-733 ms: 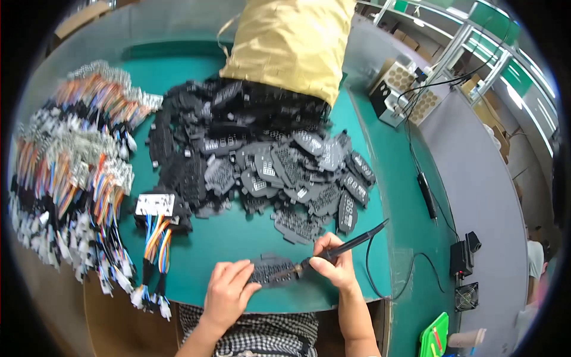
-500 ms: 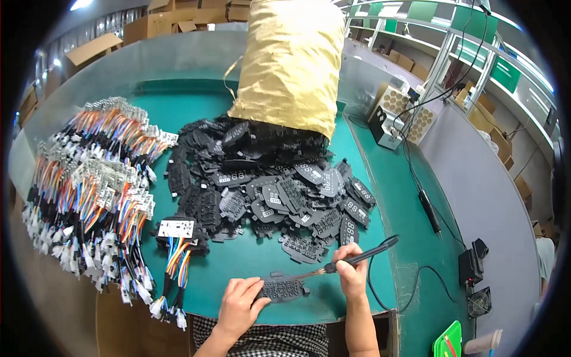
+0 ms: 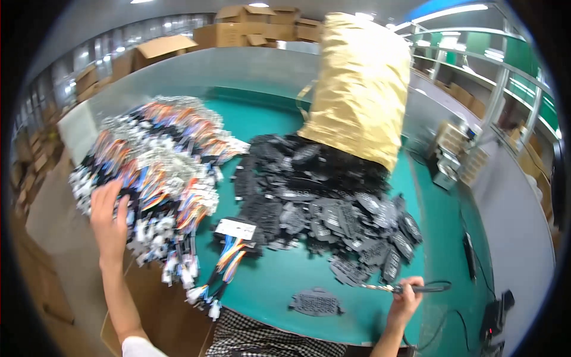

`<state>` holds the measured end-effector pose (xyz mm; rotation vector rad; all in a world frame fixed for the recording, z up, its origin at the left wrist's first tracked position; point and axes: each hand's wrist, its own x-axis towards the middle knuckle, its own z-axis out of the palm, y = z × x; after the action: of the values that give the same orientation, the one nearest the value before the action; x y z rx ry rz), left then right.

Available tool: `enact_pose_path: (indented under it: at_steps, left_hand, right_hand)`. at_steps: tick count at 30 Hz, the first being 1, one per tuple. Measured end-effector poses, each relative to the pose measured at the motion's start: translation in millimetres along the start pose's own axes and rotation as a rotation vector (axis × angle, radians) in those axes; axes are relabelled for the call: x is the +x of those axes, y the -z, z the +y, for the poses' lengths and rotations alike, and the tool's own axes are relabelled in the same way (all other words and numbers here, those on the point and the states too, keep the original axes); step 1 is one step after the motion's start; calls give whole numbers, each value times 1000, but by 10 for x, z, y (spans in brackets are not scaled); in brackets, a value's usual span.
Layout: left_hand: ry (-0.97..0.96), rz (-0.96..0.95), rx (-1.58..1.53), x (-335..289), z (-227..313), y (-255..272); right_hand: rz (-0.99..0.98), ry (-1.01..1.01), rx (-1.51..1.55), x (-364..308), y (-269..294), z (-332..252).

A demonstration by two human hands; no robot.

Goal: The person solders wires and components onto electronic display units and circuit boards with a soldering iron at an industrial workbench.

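Observation:
My left hand (image 3: 109, 223) reaches over the near left edge of a heap of small white circuit boards with coloured wires (image 3: 151, 190). Its fingers are stretched out, with nothing visibly held. In my right hand (image 3: 407, 298) is a soldering iron (image 3: 436, 287) with a black handle, its tip pointing left. One black plastic panel (image 3: 316, 301) lies alone on the green mat (image 3: 273, 285), left of the iron and touched by neither hand. A single wired white board (image 3: 236, 228) rests on dark panels beside the heap, its wires trailing toward the near edge.
A large yellow sack (image 3: 363, 89) leans over a pile of black panels (image 3: 339, 220), some with display markings. A dark pen-like tool (image 3: 470, 256) hangs by its cable on the right. A black station with a red light (image 3: 493, 324) stands near the right wall.
My left hand has let go of the black panel and swung left to the wired boards. My right hand has drawn the iron away from the panel. The whole view has shifted.

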<state>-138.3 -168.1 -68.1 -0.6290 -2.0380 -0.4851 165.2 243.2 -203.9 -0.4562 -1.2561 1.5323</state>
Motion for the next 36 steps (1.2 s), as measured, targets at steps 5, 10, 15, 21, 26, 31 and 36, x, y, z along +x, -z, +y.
enact_pose_path:
  at_steps: [5, 10, 15, 21, 26, 31, 36]
  left_hand:
    - [-66, -13, 104, 362, -514, -161]
    - [-128, -285, 42, 582, -886, -602]
    - [-347, -445, 302, 688, -1074, -916]
    - [-344, -432, 297, 668, -1133, -1019]
    - [-360, -369, 227, 656, -1214, -1095]
    - [-370, -356, 183, 652, -1237, -1070]
    - [-280, -34, 330, 843, -1326, -433]
  right_hand:
    - [-12, 38, 56, -8, 57, -29]
    - [-14, 13, 27, -14, 21, -22]
    - [52, -32, 21, -15, -49, -71]
    - [-5, -5, 64, 15, -21, 8]
    - [-28, -16, 68, 11, -3, -17]
    - [-23, -23, 70, 14, 12, -40]
    - [-28, -32, 78, 14, 14, -43]
